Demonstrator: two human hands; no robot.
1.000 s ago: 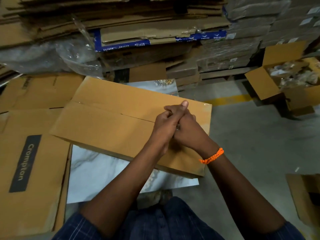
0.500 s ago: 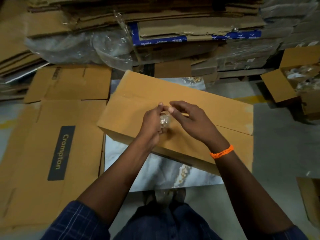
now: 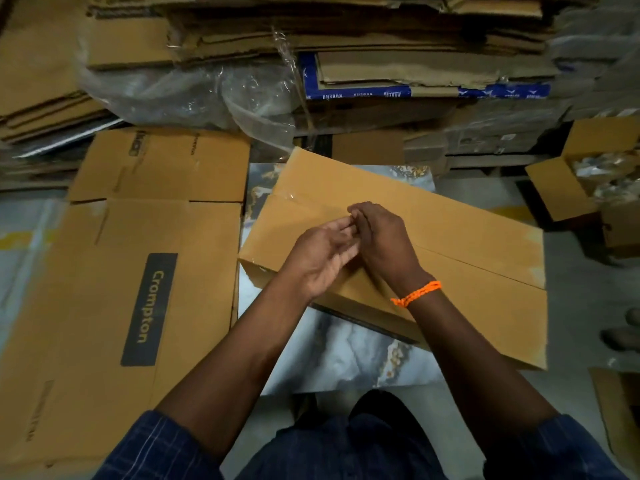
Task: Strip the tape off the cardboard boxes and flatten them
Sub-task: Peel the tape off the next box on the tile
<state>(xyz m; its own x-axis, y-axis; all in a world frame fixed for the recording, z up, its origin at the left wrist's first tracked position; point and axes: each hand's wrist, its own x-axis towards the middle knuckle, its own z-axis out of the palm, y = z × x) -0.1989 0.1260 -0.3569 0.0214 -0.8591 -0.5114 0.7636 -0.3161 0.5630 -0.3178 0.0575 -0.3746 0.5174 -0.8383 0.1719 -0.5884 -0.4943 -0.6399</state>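
Observation:
A long brown cardboard box (image 3: 467, 230) lies tilted on a marble-patterned slab (image 3: 339, 351) in front of me. A strip of clear tape (image 3: 294, 197) still shines across its left end. Both hands hover over the box's middle seam. My left hand (image 3: 318, 258) is turned palm up with its fingers relaxed and nearly straight. My right hand (image 3: 384, 240), with an orange wrist thread, has curled fingers that pinch at the left hand's fingertips. The small clear tape piece between them is mostly hidden.
A flattened Crompton box (image 3: 104, 306) covers the floor to the left. Stacked flat cardboard (image 3: 381, 36) and crumpled plastic film (image 3: 194, 95) rise behind. An open box (image 3: 554, 188) of packed items stands at right, near another person's shoes (image 3: 623, 334). Another carton (image 3: 616, 410) sits at lower right.
The hands were clasped together, then parted with a clear tape wad in the left hand. Now the left hand has opened and the right hand's fingers pinch at its fingertips. The view shifted left.

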